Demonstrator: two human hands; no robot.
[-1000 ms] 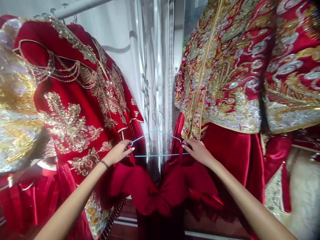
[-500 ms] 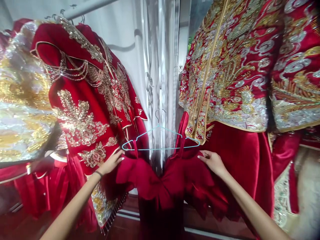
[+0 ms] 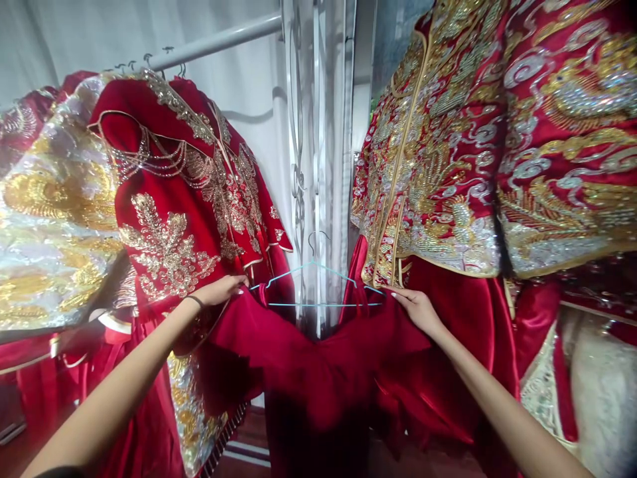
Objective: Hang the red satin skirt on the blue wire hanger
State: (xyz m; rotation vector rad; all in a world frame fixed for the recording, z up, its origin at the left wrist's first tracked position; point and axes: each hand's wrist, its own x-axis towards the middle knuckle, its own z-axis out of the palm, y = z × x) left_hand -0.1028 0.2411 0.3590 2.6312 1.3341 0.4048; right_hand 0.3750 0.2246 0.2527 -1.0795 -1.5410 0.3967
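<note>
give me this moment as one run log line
left hand: pinching upper edge of red garment | right hand: pinching its opposite edge | pale blue hanger: between hands, garment straps over it

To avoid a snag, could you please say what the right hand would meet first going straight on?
Probably the blue hanger, beyond the red dress that the right hand holds, though depth is unclear.
</note>
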